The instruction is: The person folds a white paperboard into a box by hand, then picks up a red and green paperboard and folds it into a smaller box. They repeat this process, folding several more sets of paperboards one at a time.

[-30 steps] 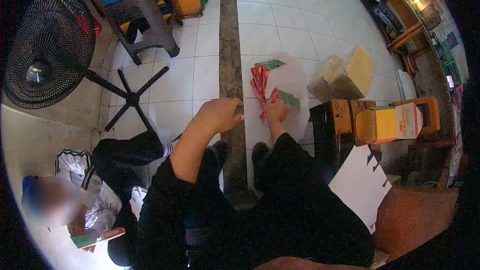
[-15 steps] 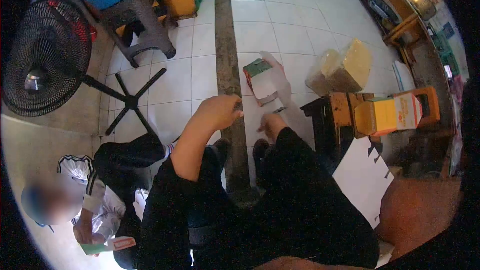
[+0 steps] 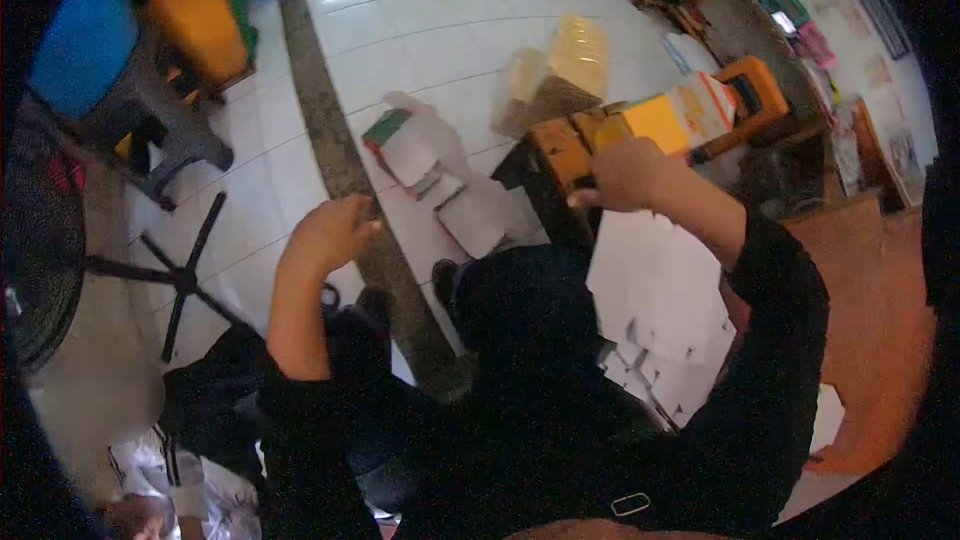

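Note:
My left hand [image 3: 335, 232] hovers over the dark floor strip [image 3: 330, 145], its fingers bent toward each other; whether they hold anything small is hidden. To the right, my right hand [image 3: 625, 175] is at the small wooden stand [image 3: 560, 155], its fingers blurred and curled beside the yellow and white boxes [image 3: 660, 122]. Below that hand lies a pile of white cut sheets [image 3: 660, 270]. On the floor between my hands are a white packet with green and red edges [image 3: 408, 148] and a whitish sheet [image 3: 480, 220].
A black fan base [image 3: 186, 280] and a grey stool [image 3: 185, 130] stand at left. Clear-wrapped yellowish packs [image 3: 575, 60] sit behind the wooden stand. An orange stool [image 3: 755, 100] is at right. A person's hand [image 3: 135, 518] shows at the lower left.
The view has turned to the right. My right hand has moved from near my knees to the wooden stand, and more of the white sheets shows.

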The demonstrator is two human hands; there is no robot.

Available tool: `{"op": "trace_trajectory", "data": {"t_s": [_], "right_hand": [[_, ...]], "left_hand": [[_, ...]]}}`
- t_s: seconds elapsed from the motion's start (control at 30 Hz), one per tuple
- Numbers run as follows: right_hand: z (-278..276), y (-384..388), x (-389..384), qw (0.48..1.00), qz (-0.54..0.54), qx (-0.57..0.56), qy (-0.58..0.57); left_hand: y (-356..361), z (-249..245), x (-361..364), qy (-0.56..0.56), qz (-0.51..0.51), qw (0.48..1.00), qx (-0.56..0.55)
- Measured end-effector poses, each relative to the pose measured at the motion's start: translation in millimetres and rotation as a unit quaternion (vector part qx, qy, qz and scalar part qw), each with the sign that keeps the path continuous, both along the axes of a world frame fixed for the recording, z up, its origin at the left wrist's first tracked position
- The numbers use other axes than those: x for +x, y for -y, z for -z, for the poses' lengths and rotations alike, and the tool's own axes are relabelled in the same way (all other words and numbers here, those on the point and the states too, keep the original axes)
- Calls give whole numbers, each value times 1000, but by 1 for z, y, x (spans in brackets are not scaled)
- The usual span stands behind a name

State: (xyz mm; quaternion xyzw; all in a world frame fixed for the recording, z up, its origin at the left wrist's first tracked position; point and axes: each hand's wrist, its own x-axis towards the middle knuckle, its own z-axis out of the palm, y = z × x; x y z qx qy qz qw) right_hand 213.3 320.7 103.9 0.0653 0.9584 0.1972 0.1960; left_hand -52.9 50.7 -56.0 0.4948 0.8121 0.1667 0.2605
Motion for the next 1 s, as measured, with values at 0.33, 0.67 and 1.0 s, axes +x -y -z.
{"op": "trace_trajectory", "data": {"t_s": [0.33, 0.67, 1.0], "right_hand": [[63, 1, 98, 854, 465, -187, 138], [10, 19, 133, 865, 442, -239, 8], [-24, 43, 181, 926, 367, -84, -23]], "left_hand": [[-15, -10, 24, 102, 19, 995, 0], [-13, -8, 27, 34, 21, 999, -11], [-20, -16, 36, 30, 35, 999, -15]]}}
